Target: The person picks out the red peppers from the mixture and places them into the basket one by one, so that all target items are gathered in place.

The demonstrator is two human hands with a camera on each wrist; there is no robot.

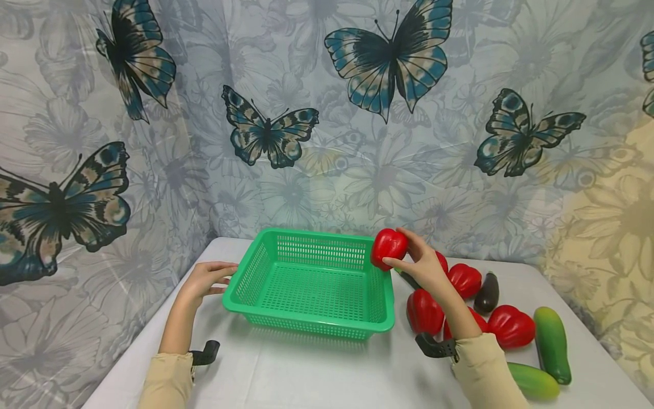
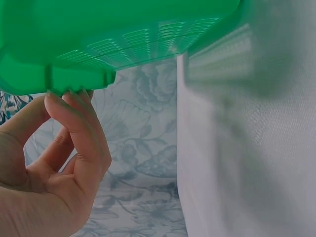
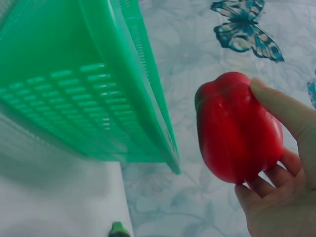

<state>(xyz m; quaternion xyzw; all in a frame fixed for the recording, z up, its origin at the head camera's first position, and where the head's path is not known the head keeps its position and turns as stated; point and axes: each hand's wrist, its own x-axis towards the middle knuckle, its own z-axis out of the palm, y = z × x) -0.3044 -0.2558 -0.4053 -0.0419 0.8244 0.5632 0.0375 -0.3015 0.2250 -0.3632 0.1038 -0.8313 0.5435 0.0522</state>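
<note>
A green plastic basket (image 1: 317,287) with slotted walls stands on the white table, with nothing inside it. At its left rim, my left hand (image 1: 206,278) pinches the edge; in the left wrist view the curled fingertips (image 2: 66,98) meet the green rim. My right hand (image 1: 421,258) grips a red bell pepper (image 1: 389,248) between thumb and fingers, up at the basket's right back corner. In the right wrist view the bell pepper (image 3: 239,128) hangs beside the basket's rim (image 3: 123,74), a gap apart from it.
Right of the basket lie several more red bell peppers (image 1: 425,312), a dark eggplant (image 1: 487,293) and green cucumber-like vegetables (image 1: 553,343), partly behind my right forearm. A butterfly-printed cloth (image 1: 357,187) closes off the table's back and sides.
</note>
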